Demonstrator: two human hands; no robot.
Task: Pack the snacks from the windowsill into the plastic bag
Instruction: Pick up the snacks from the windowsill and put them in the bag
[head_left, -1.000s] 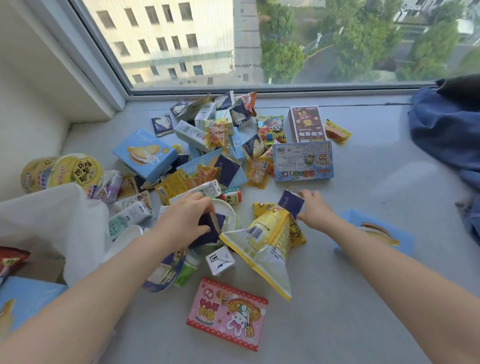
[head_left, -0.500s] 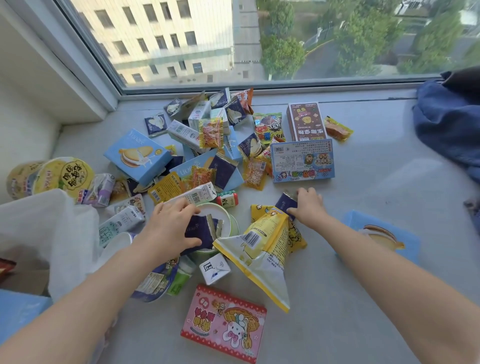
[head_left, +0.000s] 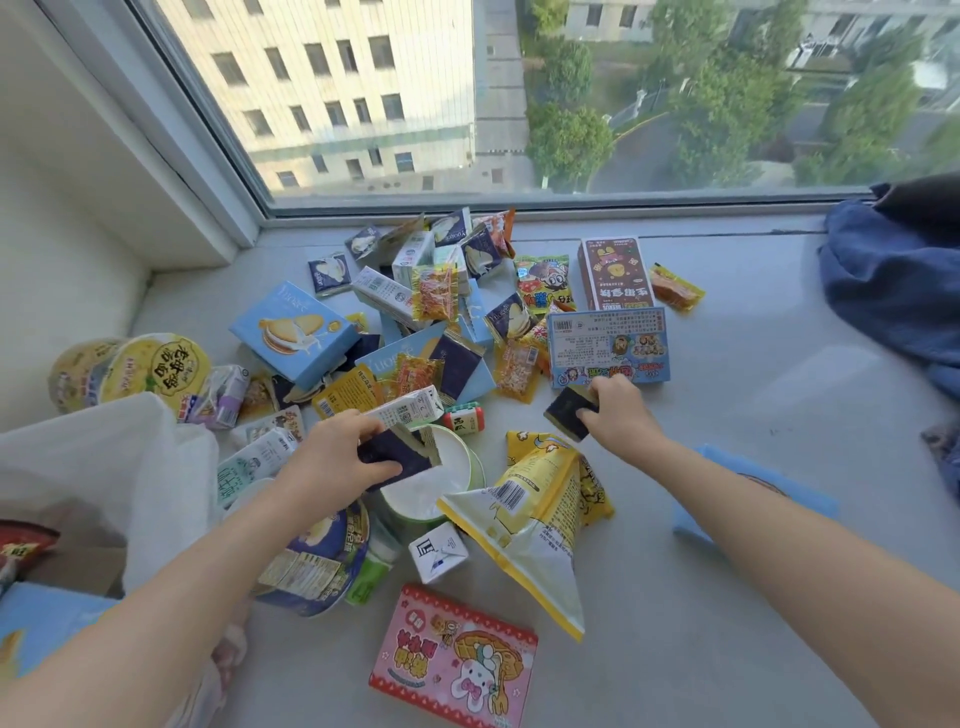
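Several snacks lie heaped on the grey windowsill (head_left: 727, 519). My left hand (head_left: 332, 457) grips a dark navy snack packet (head_left: 395, 449) above a white-lidded cup (head_left: 441, 478). My right hand (head_left: 618, 415) pinches another small navy packet (head_left: 566, 413), just in front of a blue printed box (head_left: 608, 345). The white plastic bag (head_left: 104, 467) stands open at the left, with a red packet (head_left: 21, 545) inside. A yellow chip bag (head_left: 535, 525) lies between my arms and a pink box (head_left: 457, 660) sits nearest me.
Yellow noodle cups (head_left: 150, 369) stand at the far left. A brown box (head_left: 615, 275) lies near the window frame. Blue cloth (head_left: 893, 291) is bunched at the right. A flat blue box (head_left: 753, 488) lies partly under my right forearm. A light blue biscuit box (head_left: 291, 332) tops the pile.
My right hand has lifted its navy packet off the yellow chip bag and up toward the blue printed box. My left hand keeps its grip on its packet, barely shifted.
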